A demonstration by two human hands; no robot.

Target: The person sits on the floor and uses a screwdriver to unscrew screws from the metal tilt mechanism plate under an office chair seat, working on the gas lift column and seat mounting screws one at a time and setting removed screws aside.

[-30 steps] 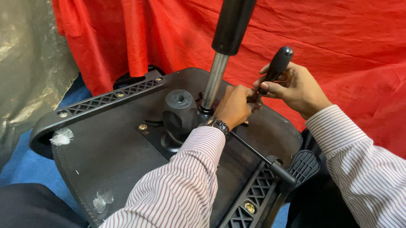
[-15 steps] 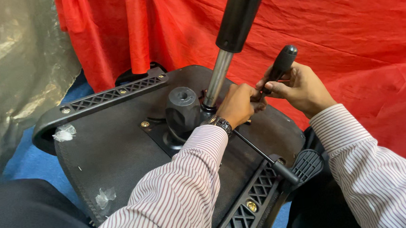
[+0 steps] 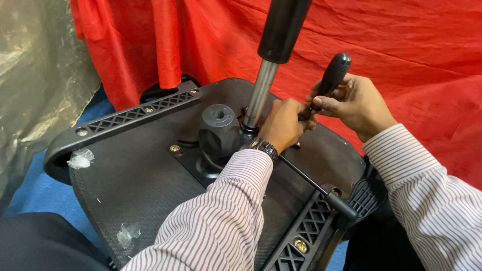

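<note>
An upturned black office chair seat (image 3: 139,179) lies in front of me with its underside up. From its middle a gas lift cylinder (image 3: 272,57) rises, black above and silver below. My left hand (image 3: 284,125) rests closed at the base of the cylinder, on the seat mechanism. My right hand (image 3: 355,105) grips a black-handled screwdriver (image 3: 332,75), whose tip is hidden behind the left hand. A round black knob (image 3: 217,128) stands just left of the cylinder. A thin black lever rod (image 3: 315,184) runs from under my left wrist toward the seat's near right edge.
A red cloth (image 3: 401,44) hangs behind the seat. Crinkled plastic sheeting (image 3: 23,75) covers the left side, above a blue floor (image 3: 40,193). Black armrest brackets (image 3: 141,110) with bolts run along both seat sides. A dark trouser leg (image 3: 32,251) is at lower left.
The view has shifted slightly. Both hands stay at the cylinder base, with the screwdriver handle tilted about the same way.
</note>
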